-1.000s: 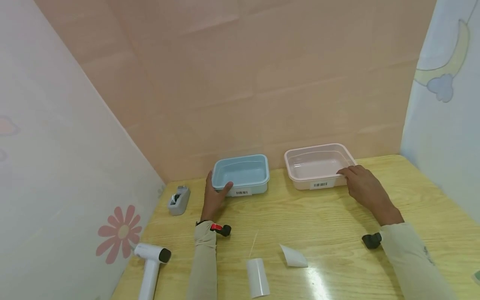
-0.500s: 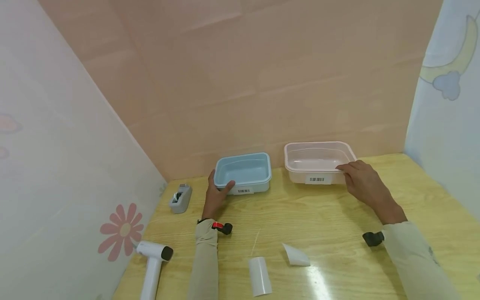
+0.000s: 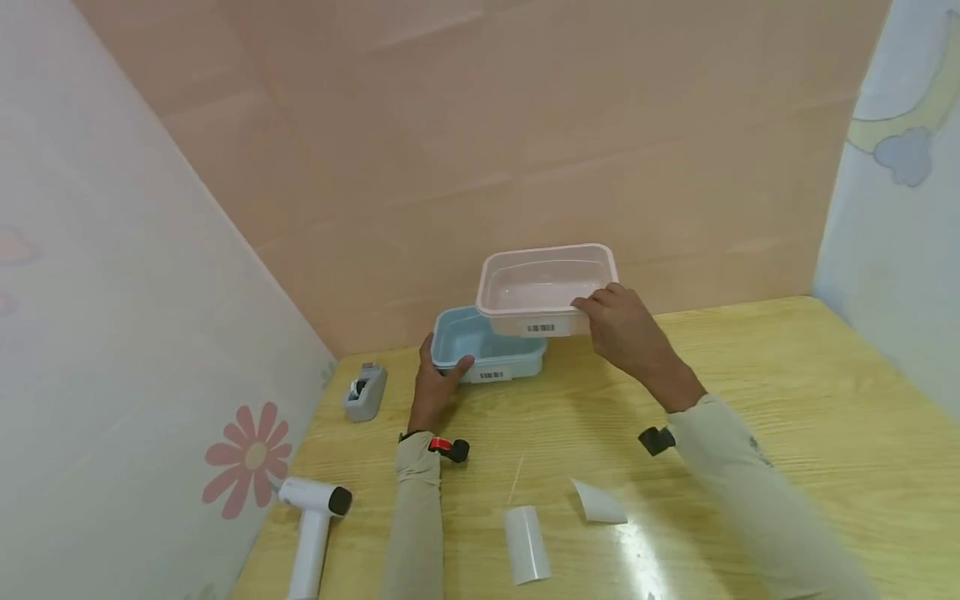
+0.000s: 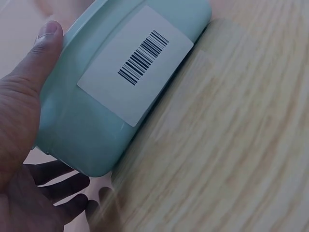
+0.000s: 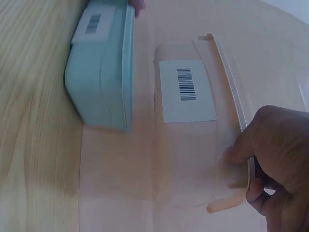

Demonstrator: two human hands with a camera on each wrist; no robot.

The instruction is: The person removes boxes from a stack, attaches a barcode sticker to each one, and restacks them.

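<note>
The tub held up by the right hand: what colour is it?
The tub is pale translucent pink; the head view shows it best.

Open tabletop (image 3: 787,392) right of blue tub (image 3: 457,343), wall behind

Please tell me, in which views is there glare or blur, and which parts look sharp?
Head view: a bright glare patch on the table near the white folded card; hands and boxes sharp. Left wrist view: the blue box and its barcode are sharp, wood grain is smeared. Right wrist view: soft overall, the pink box nearly blends into the pink wall.
</note>
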